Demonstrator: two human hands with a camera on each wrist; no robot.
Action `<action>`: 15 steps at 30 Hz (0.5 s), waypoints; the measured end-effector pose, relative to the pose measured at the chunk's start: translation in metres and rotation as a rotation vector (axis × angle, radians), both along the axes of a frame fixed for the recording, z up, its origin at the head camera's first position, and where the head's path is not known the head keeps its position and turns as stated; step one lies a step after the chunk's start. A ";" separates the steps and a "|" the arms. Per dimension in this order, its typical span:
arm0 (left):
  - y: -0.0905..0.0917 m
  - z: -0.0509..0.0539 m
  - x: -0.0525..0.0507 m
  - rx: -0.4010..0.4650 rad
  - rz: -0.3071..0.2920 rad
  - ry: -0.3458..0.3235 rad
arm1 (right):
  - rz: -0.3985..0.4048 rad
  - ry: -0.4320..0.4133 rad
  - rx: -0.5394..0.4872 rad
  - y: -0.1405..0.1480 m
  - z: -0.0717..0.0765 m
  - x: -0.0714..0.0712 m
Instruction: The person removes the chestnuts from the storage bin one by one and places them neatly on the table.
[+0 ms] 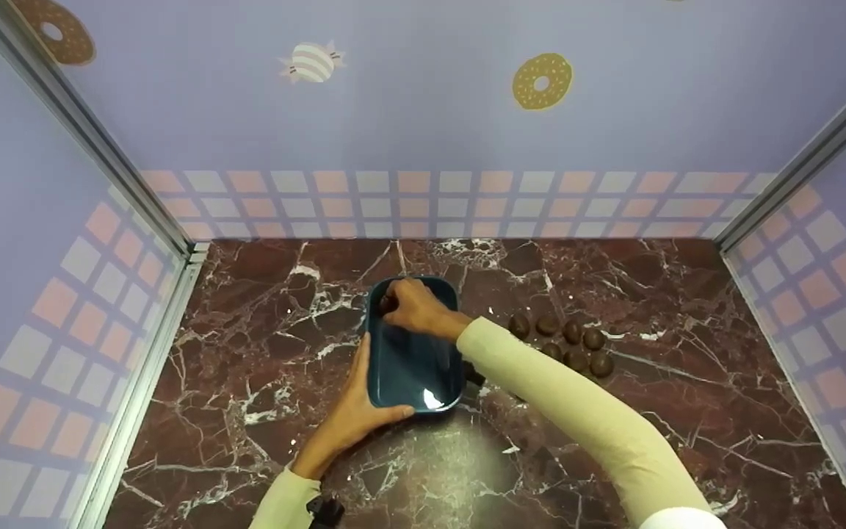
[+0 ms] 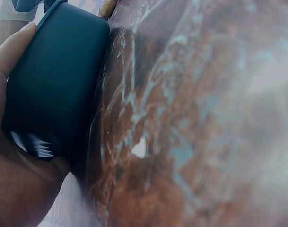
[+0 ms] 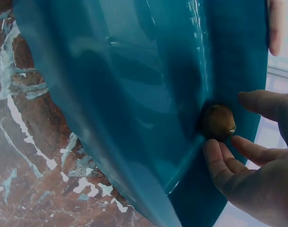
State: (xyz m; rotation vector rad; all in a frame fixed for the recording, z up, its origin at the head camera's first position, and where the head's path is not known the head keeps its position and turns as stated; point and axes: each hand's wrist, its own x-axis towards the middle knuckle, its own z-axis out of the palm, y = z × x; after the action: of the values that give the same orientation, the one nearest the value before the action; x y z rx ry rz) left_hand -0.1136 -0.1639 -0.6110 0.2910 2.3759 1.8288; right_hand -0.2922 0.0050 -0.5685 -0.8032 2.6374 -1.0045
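Observation:
A deep blue rectangular dish (image 1: 412, 364) stands on the marble-patterned surface. My left hand (image 1: 364, 404) holds its near left corner, fingers along the left side and thumb on the near end. Inside the dish is my right hand (image 1: 417, 308), at the far left corner. Against the dish wall there lies a brown chestnut (image 3: 219, 123). My right fingertips (image 3: 212, 149) touch or nearly touch it from below, while the thumb stands a little apart from it. More chestnuts (image 1: 576, 360) lie loose to the right of the dish, some partly hidden by the right sleeve.
The marble-patterned tabletop (image 1: 247, 367) is bounded by a back wall (image 1: 423, 132) with checks and printed sweets, and by side walls. A metal rail (image 1: 151, 389) runs along the left edge. A small dark object (image 1: 473, 375) shows beside the dish's right side.

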 end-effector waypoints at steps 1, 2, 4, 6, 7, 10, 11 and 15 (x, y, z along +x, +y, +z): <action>0.000 0.000 0.000 0.000 -0.001 0.002 | -0.006 -0.014 0.005 0.001 0.002 0.001; 0.000 0.000 0.000 0.001 -0.003 0.003 | -0.008 -0.012 0.003 0.001 0.002 0.002; 0.000 -0.001 0.000 0.001 -0.005 0.000 | -0.007 -0.007 -0.004 0.002 -0.001 0.002; 0.000 0.000 0.000 0.001 -0.007 -0.005 | -0.007 0.002 -0.013 0.001 -0.018 -0.005; 0.000 0.000 0.000 0.000 -0.008 -0.007 | -0.007 0.001 -0.016 0.001 -0.025 -0.007; 0.000 -0.001 0.001 0.006 -0.008 -0.006 | -0.008 0.016 -0.004 -0.002 -0.048 -0.016; 0.000 -0.001 0.001 0.008 -0.009 -0.003 | -0.006 0.014 0.001 -0.002 -0.055 -0.018; 0.000 -0.001 0.001 0.017 -0.010 0.005 | 0.026 0.013 0.009 -0.003 -0.073 -0.022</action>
State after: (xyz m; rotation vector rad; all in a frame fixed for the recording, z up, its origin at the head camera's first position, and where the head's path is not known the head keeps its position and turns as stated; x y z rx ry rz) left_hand -0.1124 -0.1638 -0.6121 0.3082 2.3587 1.8474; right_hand -0.3141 0.0016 -0.6411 -0.8425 2.6337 -0.9835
